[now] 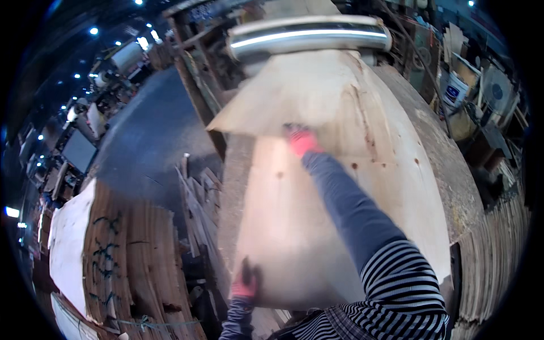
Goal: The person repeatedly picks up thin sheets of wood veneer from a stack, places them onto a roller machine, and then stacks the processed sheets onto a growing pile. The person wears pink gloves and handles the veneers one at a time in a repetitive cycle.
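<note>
"What are the fingers doing?"
"The gloved right hand (302,140) is at the upper veneer sheet's (317,90) near edge, the gloved left hand (245,282) at the lower veneer sheet's (300,226) left side. Blur: I can't tell whether either grips."
"Where are the sheets?"
"On a worn table (439,153), the upper reaching a shiny roller (309,42)."
"Containers?"
"A white bucket (455,90), contents unclear."
"Beyond?"
"Grey floor (147,130), dim background."

Small white lamps (93,30) dotted a dim, bluish background. Glare streaked the roller (309,38), while the pale wood sheet (294,215) looked brighter. Blur softened the left hand (245,283); fisheye distortion curved the outer edges.
</note>
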The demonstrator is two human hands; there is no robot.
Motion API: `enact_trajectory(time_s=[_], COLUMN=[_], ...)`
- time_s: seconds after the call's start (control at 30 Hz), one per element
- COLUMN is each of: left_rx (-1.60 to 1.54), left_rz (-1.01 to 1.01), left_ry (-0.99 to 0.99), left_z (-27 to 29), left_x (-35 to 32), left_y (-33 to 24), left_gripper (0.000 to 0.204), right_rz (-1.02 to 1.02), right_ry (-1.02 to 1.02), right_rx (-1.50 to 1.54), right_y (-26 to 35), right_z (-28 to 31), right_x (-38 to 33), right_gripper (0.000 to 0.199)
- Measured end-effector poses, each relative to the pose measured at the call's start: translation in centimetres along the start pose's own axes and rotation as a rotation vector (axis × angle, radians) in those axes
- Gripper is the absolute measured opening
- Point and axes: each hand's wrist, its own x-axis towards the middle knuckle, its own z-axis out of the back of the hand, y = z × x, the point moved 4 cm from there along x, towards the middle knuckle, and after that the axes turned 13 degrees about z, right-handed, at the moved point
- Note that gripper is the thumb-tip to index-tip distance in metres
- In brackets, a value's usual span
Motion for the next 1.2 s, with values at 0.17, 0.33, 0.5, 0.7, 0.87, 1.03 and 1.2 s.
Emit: enact_trajectory(time_s=[0.17, 0.33, 0.5, 0.7, 0.87, 1.03, 1.2], left_rx=[-0.058, -0.788, -0.828, -0.684, -0.762, -1.632, -0.177], left_rz=[0.004, -0.042, -0.086, -0.160, -0.581, 0.041, -0.315], left_ry=[-0.126, 0.485, 0.862, 1.112, 0.984, 1.112, 0.061], left_z=[-0.4, 0.8, 4.9, 4.2, 8.8, 9.3, 5.5], left_x=[0.9, 1.6, -1.2, -13.2, -16.6, -12.7, -2.7], left_y=[0.6, 1.7, -6.2, -15.9, -10.8, -6.7, 1.4], left_gripper=[0.052, 0.039, 0.033, 0.043, 0.037, 0.038, 0.052], right_rz=[0.108, 0.681, 0.468, -0.150, -0.157, 0.058, 0.073], right_ry=[-0.027, 0.079, 0.283, -0.131, -0.276, -0.307, -0.094], right_rx=[-0.381, 0.124, 0.331, 0.092, 0.044, 0.129, -0.040], right_y=[4.0, 19.3, 19.6, 15.2, 18.9, 23.7, 19.1], right_z=[11.8, 12.2, 13.2, 16.1, 20.3, 21.1, 20.2], right_x=[-2.3, -19.7, -37.4, -55.3, -59.9, -52.8, -38.4], right_gripper=[0.070, 0.077, 0.091, 0.069, 0.045, 0.052, 0.052])
